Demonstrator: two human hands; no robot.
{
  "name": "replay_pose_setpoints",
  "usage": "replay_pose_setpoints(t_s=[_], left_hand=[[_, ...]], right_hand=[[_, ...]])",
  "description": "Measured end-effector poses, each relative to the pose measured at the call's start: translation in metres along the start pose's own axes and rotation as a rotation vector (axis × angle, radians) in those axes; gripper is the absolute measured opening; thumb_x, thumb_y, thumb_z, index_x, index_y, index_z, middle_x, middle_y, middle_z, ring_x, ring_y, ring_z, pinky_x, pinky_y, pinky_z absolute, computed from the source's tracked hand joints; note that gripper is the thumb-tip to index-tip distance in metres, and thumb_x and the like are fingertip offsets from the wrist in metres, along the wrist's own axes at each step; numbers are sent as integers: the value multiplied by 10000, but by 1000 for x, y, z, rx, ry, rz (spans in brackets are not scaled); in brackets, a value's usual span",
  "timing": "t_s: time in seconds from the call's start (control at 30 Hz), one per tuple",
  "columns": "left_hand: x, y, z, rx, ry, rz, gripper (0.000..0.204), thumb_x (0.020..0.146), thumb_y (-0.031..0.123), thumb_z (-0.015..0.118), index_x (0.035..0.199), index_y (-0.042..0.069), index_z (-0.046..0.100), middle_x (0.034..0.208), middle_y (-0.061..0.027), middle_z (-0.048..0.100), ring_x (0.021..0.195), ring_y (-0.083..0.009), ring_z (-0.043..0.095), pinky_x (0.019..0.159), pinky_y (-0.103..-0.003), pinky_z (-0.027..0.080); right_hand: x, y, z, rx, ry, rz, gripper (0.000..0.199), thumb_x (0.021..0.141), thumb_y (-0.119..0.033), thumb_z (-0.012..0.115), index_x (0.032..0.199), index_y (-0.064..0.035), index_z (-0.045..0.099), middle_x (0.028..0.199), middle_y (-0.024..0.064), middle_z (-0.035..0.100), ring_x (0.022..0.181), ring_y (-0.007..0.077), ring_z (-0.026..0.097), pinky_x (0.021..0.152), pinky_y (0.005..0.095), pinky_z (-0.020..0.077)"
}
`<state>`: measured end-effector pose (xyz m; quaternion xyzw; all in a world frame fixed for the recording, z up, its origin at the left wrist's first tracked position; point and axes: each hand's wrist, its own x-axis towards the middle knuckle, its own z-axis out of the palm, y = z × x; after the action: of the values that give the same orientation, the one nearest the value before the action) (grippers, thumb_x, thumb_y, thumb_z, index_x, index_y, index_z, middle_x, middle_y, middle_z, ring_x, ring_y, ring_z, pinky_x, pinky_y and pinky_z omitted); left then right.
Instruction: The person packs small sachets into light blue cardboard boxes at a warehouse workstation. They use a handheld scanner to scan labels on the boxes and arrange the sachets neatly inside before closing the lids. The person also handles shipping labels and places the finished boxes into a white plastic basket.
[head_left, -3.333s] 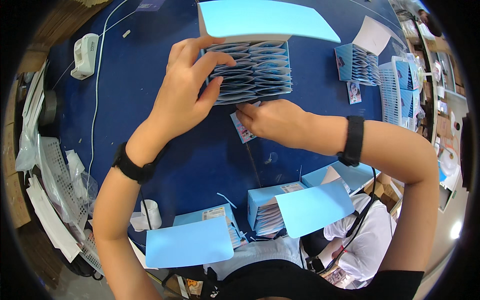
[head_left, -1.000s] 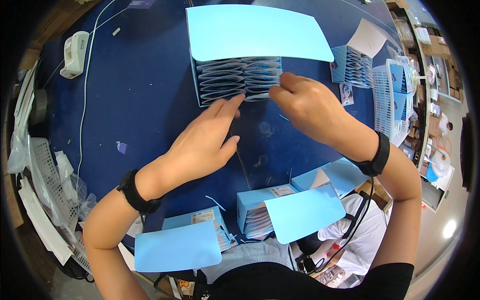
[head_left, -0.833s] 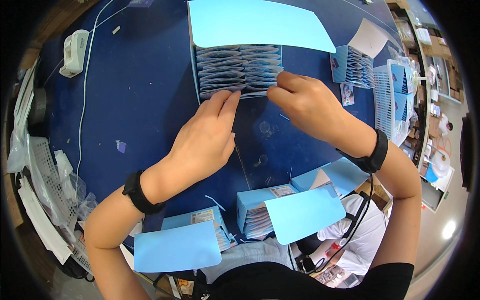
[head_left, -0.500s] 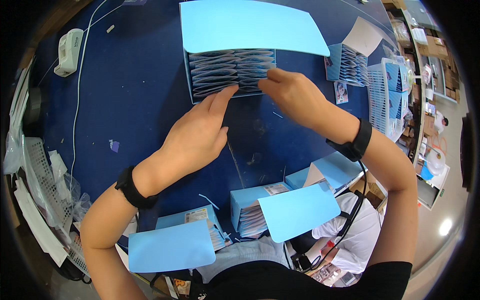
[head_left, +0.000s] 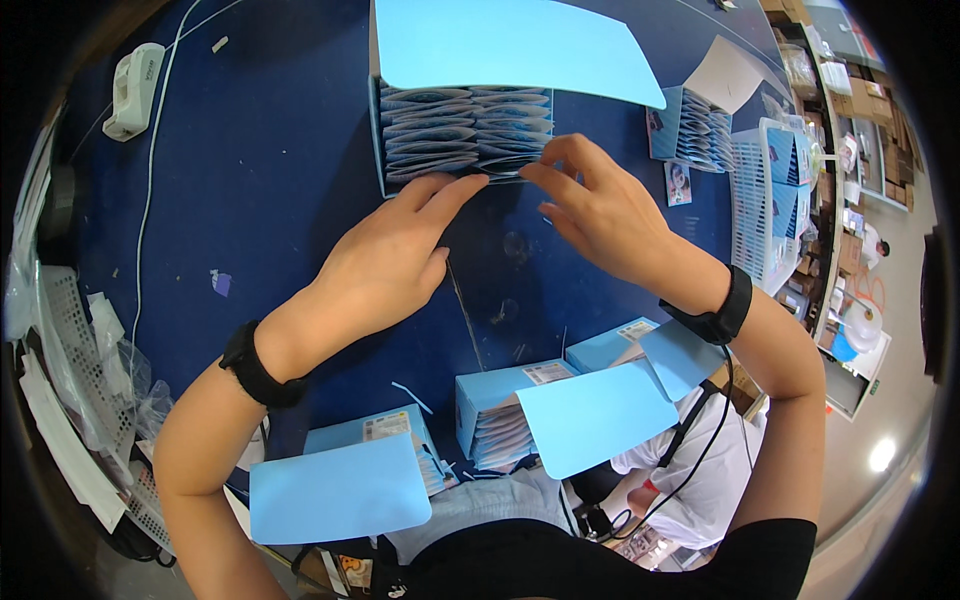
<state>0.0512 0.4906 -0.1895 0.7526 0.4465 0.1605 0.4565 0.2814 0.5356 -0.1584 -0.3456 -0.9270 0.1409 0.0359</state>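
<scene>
**Once spread flat over the packets, now down to fingertips at the near row**

Having lain broad across the packets (head_left: pixel 460 130) 3.3 s ago, left hand (head_left: pixel 385 265) now drawn back to the near edge: fingers stretched out and loose, only the tips touching the nearest packet, nothing clasped. Right hand (head_left: pixel 600 215) up from below the box since then, now pinching the edge of the nearest packet in the right column between thumb and fingertips, as far as can be told. Over the last 1 s, only a small closing-in of both hands toward the same spot. Judged from that: pressing-down over, fine handling of the front row in hand.

Open box (head_left: pixel 378 130) in the upper centre of the frame, on the blue table (head_left: pixel 250 180), lid (head_left: pixel 500 45) folded back toward the top edge. Inside, 2 columns of flat grey-blue packets, packed side by side and filling the box.

Lower centre: a second box (head_left: pixel 480 385), flap open, more packets stacked within. Lower left: a third box (head_left: pixel 365 432) behind its own flap, contents mostly hidden. Upper right: a fourth box (head_left: pixel 660 120), also holding packets, just beside a white basket (head_left: pixel 765 200).
</scene>
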Motion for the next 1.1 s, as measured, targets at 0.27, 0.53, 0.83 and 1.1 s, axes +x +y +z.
replay_pose_setpoints(t_s=[0.27, 0.53, 0.83, 1.1], left_hand=[[1, 0, -1, -12, 3, 1, 576, 785, -14, 512, 1323, 122, 360, 1261, -148, 422, 1037, -308, 531, 861, -343, 473], [1, -1, 0, -34, 5, 4, 575, 784, -15, 509, 1324, 120, 362, 1265, -148, 417, 1029, -303, 533, 851, -343, 477], [1, -2, -1, -59, -4, 10, 573, 786, -14, 505, 1326, 117, 363, 1270, -147, 412, 1024, -294, 532, 847, -335, 478], [1, -2, -2, -63, -10, 10, 577, 784, -13, 514, 1325, 124, 369, 1258, -141, 421, 1002, -282, 542, 836, -328, 481]], right_hand=[[1, -2, -3, 13, 4, -5, 286, 722, -25, 649, 998, -14, 578, 1091, 105, 503, 939, 258, 542, 719, 321, 493], [3, 2, 0, 125, -31, 31, 353, 742, -9, 629, 1081, 1, 528, 1084, 131, 500, 859, 294, 577, 700, 337, 497], [9, 3, 3, 256, -34, 129, 418, 763, -21, 598, 1163, 7, 481, 1056, 160, 494, 811, 319, 577, 666, 353, 490], [12, 1, 1, 143, -29, 103, 402, 743, -13, 614, 1129, -10, 503, 1134, 141, 436, 784, 296, 575, 657, 352, 485]])
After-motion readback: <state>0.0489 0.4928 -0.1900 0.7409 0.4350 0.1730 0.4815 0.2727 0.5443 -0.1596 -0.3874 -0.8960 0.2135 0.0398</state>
